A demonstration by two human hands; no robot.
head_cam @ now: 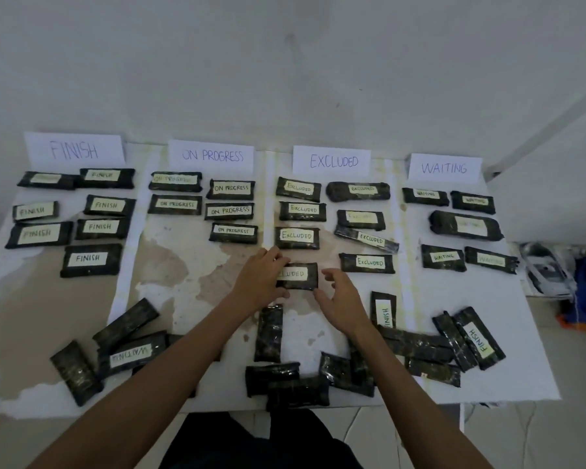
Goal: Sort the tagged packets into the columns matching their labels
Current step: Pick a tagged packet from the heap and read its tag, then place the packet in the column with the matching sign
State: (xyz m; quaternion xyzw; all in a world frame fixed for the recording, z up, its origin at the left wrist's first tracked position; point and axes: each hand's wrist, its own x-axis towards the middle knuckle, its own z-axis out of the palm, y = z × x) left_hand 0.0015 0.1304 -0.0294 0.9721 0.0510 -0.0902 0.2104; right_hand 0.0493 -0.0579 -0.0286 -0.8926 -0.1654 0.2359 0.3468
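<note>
The worktop (pixel 170 265) is a white-covered table with worn, brownish patches, and four paper header cards stand along its far edge: FINISH (pixel 74 149), ON PROGRESS (pixel 211 155), EXCLUDED (pixel 333 161) and WAITING (pixel 444 168). Below each card lie black wrapped packets with white labels, already ranged in loose double rows. Along the near edge sits the unsorted heap (pixel 318 377), packets overlapping at odd angles, several label-down; one reading WAITING (pixel 132 357) lies near the near left corner and two reading FINISH (pixel 480 338) toward the near right.

The packet in hand, labelled EXCLUDED (pixel 298 275), lies flat at the foot of the EXCLUDED column, just below its left row. The left hand (pixel 261 282) has its fingers curled over the packet's left end, covering the first letters of the label. The right hand (pixel 340 296) is spread, fingers loosely apart, just beside the right end; whether they touch it I cannot tell.

These packets look light and somewhat soft: glossy film wrapped over a pliant filling, with rumpled edges. The film is probably slippery, so a pinch across the short ends, thumb beneath and fingers above, should hold best. Those lying label-down need turning before they can be read.
</note>
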